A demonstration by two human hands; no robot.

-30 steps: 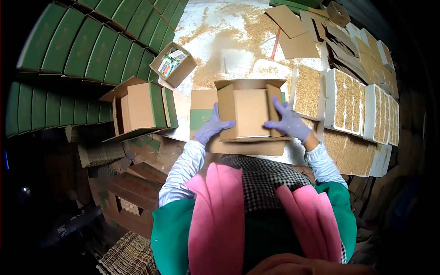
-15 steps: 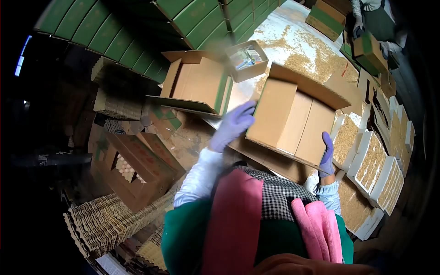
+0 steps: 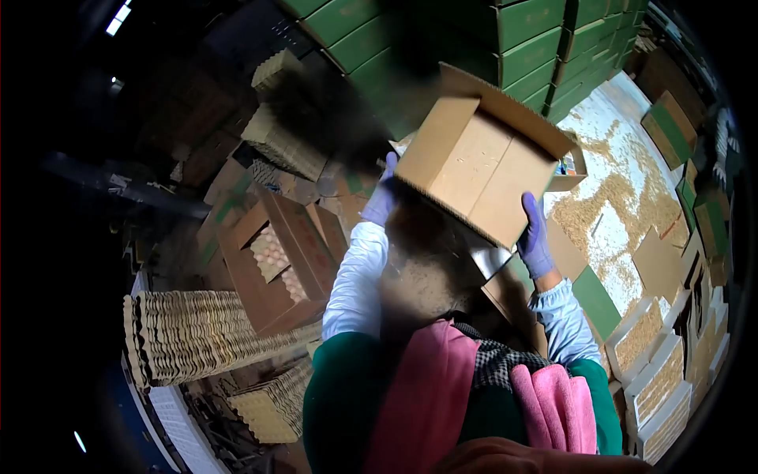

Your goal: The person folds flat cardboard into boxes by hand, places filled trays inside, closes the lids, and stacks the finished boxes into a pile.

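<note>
An open cardboard box (image 3: 485, 162) is held up in front of me, tilted, its inside facing me and its top flaps spread. My left hand (image 3: 380, 193), in a purple glove, grips its left edge. My right hand (image 3: 537, 237), gloved the same way, holds the lower right side with the thumb up along the edge. Fingers of both hands are partly hidden behind the box. Left of my left arm, a brown carton (image 3: 304, 261) with eggs (image 3: 271, 254) showing in its opening stands low down.
Stacked green boxes (image 3: 533, 43) rise behind the held box. Egg trays (image 3: 197, 336) are piled at the lower left. On the right, a white table (image 3: 612, 118) bears scattered grain-like bits, flat cardboard (image 3: 659, 265) and white trays (image 3: 636, 336). Part of another person (image 3: 722, 142) shows far right.
Both hands have lifted the box off the table and carried it leftwards. The view has turned left, bringing the egg carton and tray piles closer to the middle.
</note>
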